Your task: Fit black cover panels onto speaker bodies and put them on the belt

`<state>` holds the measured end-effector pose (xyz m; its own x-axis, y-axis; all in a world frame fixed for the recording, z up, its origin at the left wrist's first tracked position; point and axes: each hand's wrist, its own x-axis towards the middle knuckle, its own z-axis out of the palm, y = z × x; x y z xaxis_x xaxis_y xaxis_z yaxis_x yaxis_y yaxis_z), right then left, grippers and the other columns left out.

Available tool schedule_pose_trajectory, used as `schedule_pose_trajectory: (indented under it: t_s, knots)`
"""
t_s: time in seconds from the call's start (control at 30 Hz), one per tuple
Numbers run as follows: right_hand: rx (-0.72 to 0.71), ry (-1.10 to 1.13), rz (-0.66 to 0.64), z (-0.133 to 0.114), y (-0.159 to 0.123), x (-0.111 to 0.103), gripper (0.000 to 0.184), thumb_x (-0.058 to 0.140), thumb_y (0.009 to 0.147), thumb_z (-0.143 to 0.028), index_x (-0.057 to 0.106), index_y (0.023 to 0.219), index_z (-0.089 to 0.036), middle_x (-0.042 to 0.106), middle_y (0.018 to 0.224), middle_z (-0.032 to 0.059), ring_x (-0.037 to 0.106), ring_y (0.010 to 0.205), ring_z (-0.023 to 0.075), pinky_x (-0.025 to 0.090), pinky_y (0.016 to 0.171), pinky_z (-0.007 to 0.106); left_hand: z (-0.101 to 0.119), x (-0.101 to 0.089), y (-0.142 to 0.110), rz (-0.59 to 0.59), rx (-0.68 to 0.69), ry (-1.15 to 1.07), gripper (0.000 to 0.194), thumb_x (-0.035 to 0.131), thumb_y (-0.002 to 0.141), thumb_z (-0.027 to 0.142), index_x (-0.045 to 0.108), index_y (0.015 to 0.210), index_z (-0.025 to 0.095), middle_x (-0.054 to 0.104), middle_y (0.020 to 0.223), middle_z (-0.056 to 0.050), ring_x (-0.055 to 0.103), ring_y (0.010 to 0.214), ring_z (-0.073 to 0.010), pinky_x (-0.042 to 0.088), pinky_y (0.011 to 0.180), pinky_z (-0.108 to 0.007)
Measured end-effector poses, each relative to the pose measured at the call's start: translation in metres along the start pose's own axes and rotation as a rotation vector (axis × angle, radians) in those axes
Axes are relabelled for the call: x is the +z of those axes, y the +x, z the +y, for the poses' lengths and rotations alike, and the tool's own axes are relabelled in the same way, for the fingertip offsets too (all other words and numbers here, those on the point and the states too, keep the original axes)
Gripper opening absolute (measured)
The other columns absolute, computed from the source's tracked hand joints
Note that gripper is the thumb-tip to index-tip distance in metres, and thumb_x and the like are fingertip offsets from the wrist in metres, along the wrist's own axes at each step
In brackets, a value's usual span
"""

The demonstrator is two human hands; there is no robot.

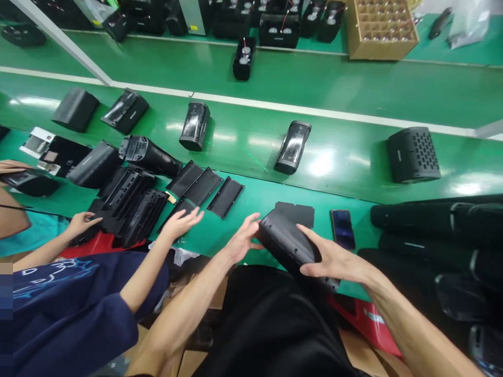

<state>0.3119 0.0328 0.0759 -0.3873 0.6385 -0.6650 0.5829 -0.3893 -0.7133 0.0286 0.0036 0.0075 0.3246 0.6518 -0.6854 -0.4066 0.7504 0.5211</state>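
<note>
A black plastic speaker housing (288, 241) is held tilted over the near edge of the bench, above my lap. My right hand (332, 256) grips its right side, thumb and fingers spread across the body. At the upper left end, my left hand (241, 241) has its fingers and thumb against the housing's edge. Just behind the housing lies a flat black panel (296, 213), partly covered by it. A dark smartphone (343, 229) rests on the bench to the right of my right hand.
Co-workers' hands (183, 224) are at the left, beside black panels (226, 197) and stacked housings (145, 217). Speakers (293, 146) stand along the green line beyond, with a perforated one (414, 155) at right. Dark wrapped units (416, 214) crowd the right. A divided carton (381, 29) stands behind.
</note>
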Motion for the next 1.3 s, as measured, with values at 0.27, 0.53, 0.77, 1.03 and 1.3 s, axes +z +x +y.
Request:
schedule_pose_trajectory:
  t_s: [0.27,0.53,0.77,1.03,1.3]
  knots:
    - [0.206,0.409,0.136,0.063,-0.015,0.036,0.085,0.086,0.071,-0.060,0.058,0.146,-0.031,0.069,0.139,0.0118,0.062,0.130,0.0386,0.047,0.109,0.050,-0.028,-0.006,-0.015,0.133,-0.217,0.093,0.093,0.089,0.066,0.040,0.044,0.147,0.034,0.065,0.122,-0.006,0.064,0.107,-0.0261,0.048,0.095,-0.038]
    - [0.443,1.052,0.290,0.070,-0.025,0.076,0.080,0.092,0.066,-0.047,0.054,0.135,-0.034,0.078,0.086,-0.0008,0.075,0.077,0.0250,0.056,0.073,0.034,-0.029,-0.002,-0.007,0.260,-0.296,0.174,0.071,0.082,0.069,0.037,0.051,0.132,0.028,0.066,0.107,-0.003,0.064,0.101,-0.0230,0.048,0.090,-0.033]
    - [0.574,1.065,0.342,0.072,-0.012,0.073,0.056,0.089,0.061,-0.040,0.060,0.109,-0.030,0.069,0.065,-0.0051,0.064,0.056,0.0202,0.050,0.053,0.030,-0.040,0.007,0.005,0.383,-0.350,0.227,0.064,0.079,0.070,0.040,0.051,0.127,0.028,0.063,0.088,0.000,0.061,0.079,-0.0198,0.046,0.067,-0.029]
    - [0.600,1.052,0.269,0.080,0.000,0.065,0.041,0.087,0.065,-0.038,0.063,0.096,-0.028,0.066,0.069,-0.0044,0.061,0.055,0.0180,0.049,0.049,0.029,-0.033,-0.001,0.004,0.359,-0.483,0.240,0.058,0.080,0.071,0.056,0.055,0.116,0.030,0.062,0.078,0.002,0.061,0.063,-0.0200,0.050,0.065,-0.035]
    - [0.590,1.035,0.255,0.074,0.001,0.068,0.052,0.088,0.070,-0.050,0.063,0.111,-0.028,0.071,0.078,-0.0024,0.064,0.060,0.0178,0.052,0.051,0.029,-0.039,-0.006,0.013,0.442,-0.448,0.174,0.040,0.077,0.072,0.046,0.053,0.095,0.025,0.058,0.066,0.005,0.058,0.056,-0.0171,0.048,0.057,-0.028]
